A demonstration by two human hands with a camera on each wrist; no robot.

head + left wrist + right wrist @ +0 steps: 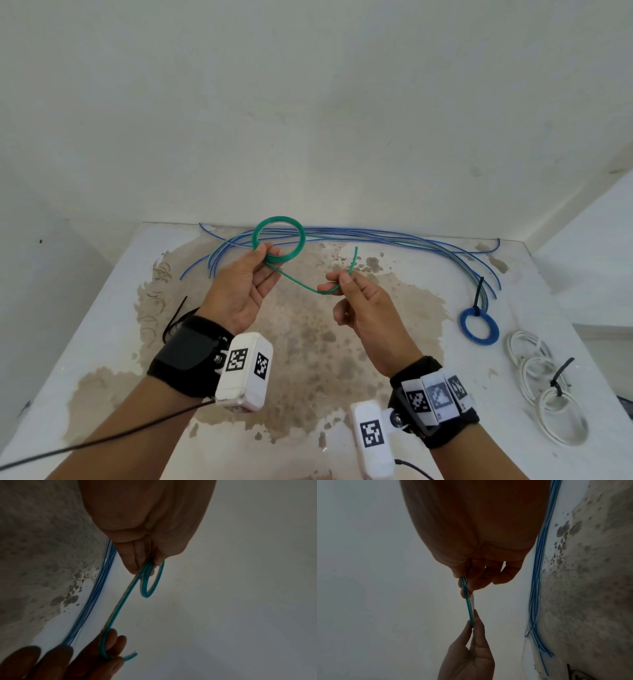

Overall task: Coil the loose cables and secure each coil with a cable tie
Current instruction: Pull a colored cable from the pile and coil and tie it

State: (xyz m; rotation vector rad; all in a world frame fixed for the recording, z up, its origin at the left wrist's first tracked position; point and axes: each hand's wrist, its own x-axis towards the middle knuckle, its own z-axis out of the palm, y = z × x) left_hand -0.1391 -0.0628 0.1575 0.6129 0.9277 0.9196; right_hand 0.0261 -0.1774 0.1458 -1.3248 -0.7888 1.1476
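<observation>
A green cable is wound into a round coil, held up over the table. My left hand pinches the coil's lower edge between thumb and fingers; the left wrist view shows the coil below the fingertips. The cable's free tail runs from the coil to my right hand, which pinches it near its end, and the short tip sticks upward. In the right wrist view the green cable stretches edge-on between both hands.
Several loose blue and green cables lie along the table's far edge by the wall. A tied blue coil and tied white coils lie at the right. Black cable ties lie at the left. The table top is stained brown.
</observation>
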